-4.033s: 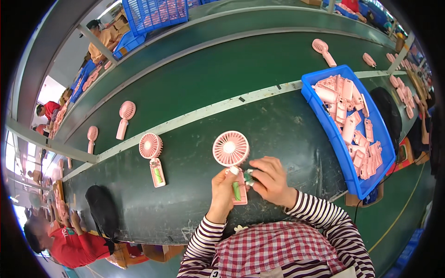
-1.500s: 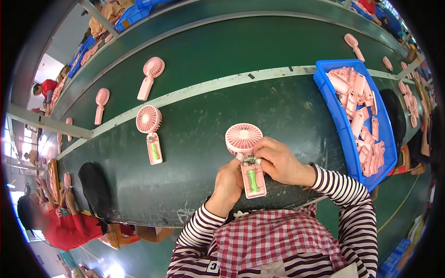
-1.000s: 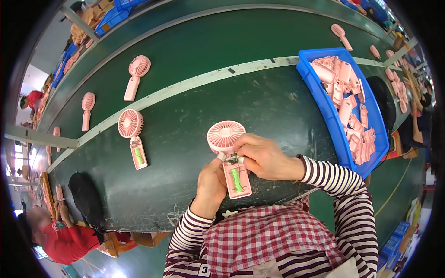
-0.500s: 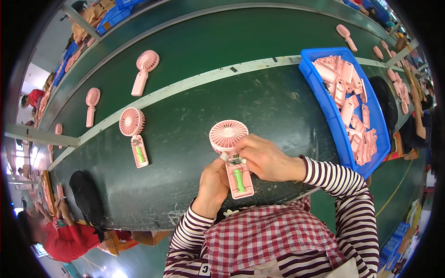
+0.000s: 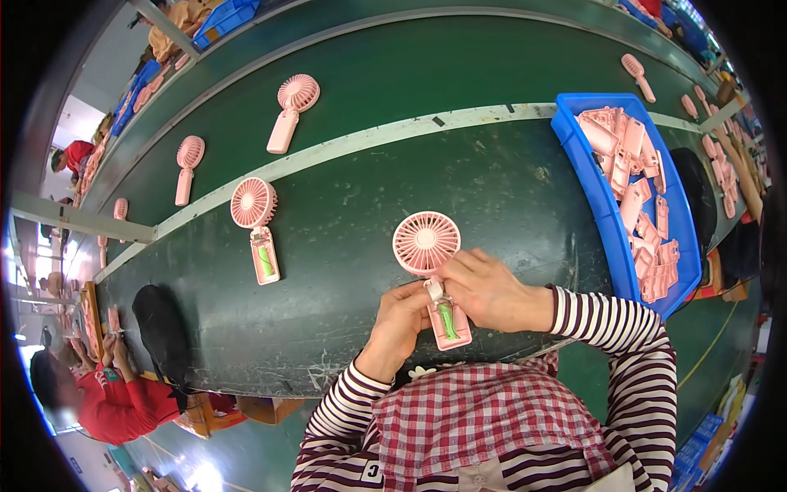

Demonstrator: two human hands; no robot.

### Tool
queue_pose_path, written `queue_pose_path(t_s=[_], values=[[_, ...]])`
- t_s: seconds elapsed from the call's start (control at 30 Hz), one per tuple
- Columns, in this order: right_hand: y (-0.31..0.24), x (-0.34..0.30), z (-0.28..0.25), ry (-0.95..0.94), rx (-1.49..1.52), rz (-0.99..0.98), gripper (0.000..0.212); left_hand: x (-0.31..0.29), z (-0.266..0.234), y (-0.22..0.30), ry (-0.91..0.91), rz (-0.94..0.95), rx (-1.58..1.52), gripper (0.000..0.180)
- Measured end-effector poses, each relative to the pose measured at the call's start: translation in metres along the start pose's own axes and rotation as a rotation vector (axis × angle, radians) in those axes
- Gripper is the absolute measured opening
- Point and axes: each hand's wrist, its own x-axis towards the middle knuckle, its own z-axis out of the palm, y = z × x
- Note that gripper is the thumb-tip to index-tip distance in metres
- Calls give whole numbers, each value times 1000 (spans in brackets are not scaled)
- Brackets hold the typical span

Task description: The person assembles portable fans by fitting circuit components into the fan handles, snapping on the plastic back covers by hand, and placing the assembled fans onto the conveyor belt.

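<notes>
A pink handheld fan (image 5: 425, 243) is between my hands at the bench's near edge, its round grille facing up. Its handle (image 5: 461, 338) is open, showing a green battery (image 5: 448, 321) and thin wires. My left hand (image 5: 395, 325) pinches the handle's left side near the neck; a white covering shows at a fingertip. With bent fingers, my right hand (image 5: 485, 289) grips the neck just under the fan head. My fingers hide most of the parts at the top of the handle. Another pink fan (image 5: 255, 202), also with its handle open on a green battery, lies to the left.
On the right stands a blue bin (image 5: 597, 215) of loose pink casing parts. Beyond a pale rail (image 5: 361, 141), several pink fans, one of them nearby (image 5: 283, 131), lie on a green surface. A black object (image 5: 160, 332) is at the left; a person in red (image 5: 123, 402) works there.
The whole view has shifted, with the scene now farther right. My fingers have closed in over the neck and top of the handle, covering parts that showed before.
</notes>
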Motion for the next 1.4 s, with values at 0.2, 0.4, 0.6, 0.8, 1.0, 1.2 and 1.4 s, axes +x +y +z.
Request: queue_pose_path(t_s=[0.2,0.4,0.6,0.8,1.0,1.2,1.4], values=[[-1,-2,2,-42,0,8,25,-1,3,-3,4,24,95,23],[0,-5,6,-30,-2,9,26,2,0,-9,-13,53,111,22],[0,-12,17,155,12,80,21,5,2,-15,-15,82,46,22],[-1,-12,22,179,63,209,16,7,8,-15,27,33,-24,22],[-1,-15,30,217,70,261,16,11,7,-19,45,28,-18,23],[7,-19,32,255,98,246,15,20,2,-9,-6,-60,-23,27],[4,-20,25,260,109,247,13,22,3,-7,-48,-61,62,26]])
